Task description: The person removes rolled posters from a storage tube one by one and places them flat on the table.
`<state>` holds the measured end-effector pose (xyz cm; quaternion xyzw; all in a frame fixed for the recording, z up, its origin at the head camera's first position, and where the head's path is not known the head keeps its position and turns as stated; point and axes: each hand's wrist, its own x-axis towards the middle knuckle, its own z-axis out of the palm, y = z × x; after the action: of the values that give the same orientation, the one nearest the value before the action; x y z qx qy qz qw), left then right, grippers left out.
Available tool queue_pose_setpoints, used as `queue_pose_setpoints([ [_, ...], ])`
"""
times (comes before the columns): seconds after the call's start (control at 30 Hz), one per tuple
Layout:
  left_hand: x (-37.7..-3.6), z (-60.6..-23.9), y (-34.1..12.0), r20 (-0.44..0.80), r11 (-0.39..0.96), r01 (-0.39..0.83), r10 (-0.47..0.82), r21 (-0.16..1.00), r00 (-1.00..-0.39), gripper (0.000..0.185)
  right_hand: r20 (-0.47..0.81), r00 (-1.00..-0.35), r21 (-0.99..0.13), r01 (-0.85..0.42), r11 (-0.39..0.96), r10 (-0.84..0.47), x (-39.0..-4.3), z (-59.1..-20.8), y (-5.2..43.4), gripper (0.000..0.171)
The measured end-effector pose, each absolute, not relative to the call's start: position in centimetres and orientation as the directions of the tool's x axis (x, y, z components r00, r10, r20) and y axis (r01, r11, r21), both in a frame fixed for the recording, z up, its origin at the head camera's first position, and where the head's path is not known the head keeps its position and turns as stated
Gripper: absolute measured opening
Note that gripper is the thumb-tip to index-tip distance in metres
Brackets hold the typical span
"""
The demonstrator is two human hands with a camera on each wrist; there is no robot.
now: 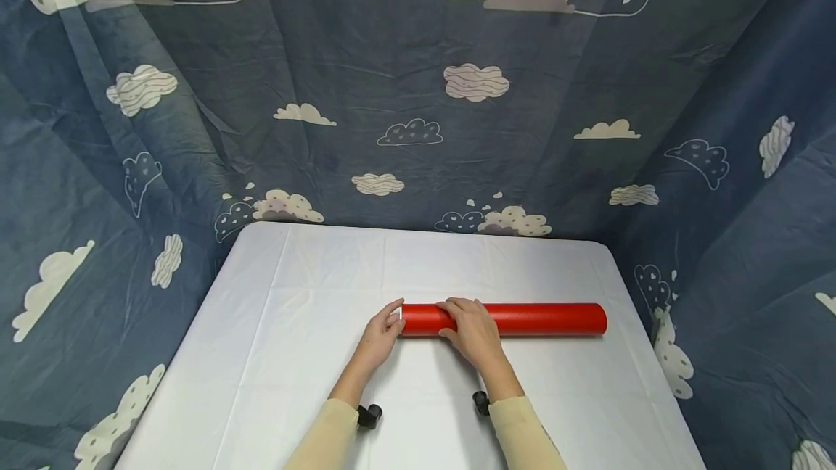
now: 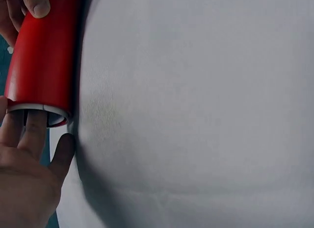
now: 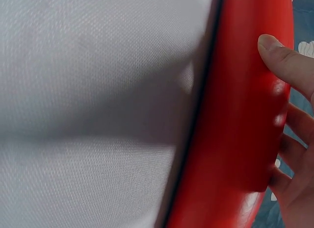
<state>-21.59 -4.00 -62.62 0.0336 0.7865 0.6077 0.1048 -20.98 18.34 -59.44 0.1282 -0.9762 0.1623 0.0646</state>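
A glossy red roll (image 1: 548, 319) lies crosswise on the white table, its hollow left end rimmed in white. At that end is my left hand (image 1: 379, 339). In the left wrist view two fingers (image 2: 33, 132) reach straight into the opening, while the thumb stands apart, just outside the rim. My right hand (image 1: 474, 332) holds the roll from above, a short way in from the left end. Its thumb (image 3: 282, 59) lies on the near side in the right wrist view, and the other fingers bend over the far side. The roll's right part extends beyond this hand.
The white table (image 1: 313, 260) has rounded far corners and a light crease along its left side. A dark blue curtain (image 1: 366, 42) printed with clouds hangs behind it and on both sides. Black wrist mounts (image 1: 369, 416) sit at both sleeves.
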Motion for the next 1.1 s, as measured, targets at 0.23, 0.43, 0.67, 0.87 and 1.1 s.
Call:
queue_pose_setpoints([
  [0.23, -21.7, -62.7, -4.9, -0.145, 0.225, -0.088, 0.252, 0.970, -0.957, 0.059, 0.169, -0.959, -0.298, -0.270, 0.915, -0.228, -20.9, -59.6, 18.4, 0.055],
  [0.43, -21.8, -63.0, -5.4, -0.153, 0.219, -0.103, 0.225, 0.970, -0.962, 0.054, 0.166, -0.961, -0.301, -0.263, 0.917, -0.221, -21.0, -59.7, 18.4, 0.056],
  [0.67, -22.1, -63.3, -5.9, -0.168, 0.216, -0.114, 0.247, 0.970, -0.954, 0.049, 0.191, -0.956, -0.297, -0.273, 0.915, -0.224, -20.9, -59.8, 18.3, 0.055],
  [0.87, -22.2, -63.3, -6.2, -0.162, 0.228, -0.106, 0.242, 0.968, -0.957, 0.046, 0.202, -0.955, -0.296, -0.272, 0.916, -0.218, -20.7, -59.9, 18.3, 0.056],
  [1.1, -21.9, -63.1, -6.4, -0.153, 0.239, -0.102, 0.208, 0.966, -0.966, 0.044, 0.199, -0.956, -0.301, -0.267, 0.916, -0.214, -20.7, -60.0, 18.3, 0.056],
])
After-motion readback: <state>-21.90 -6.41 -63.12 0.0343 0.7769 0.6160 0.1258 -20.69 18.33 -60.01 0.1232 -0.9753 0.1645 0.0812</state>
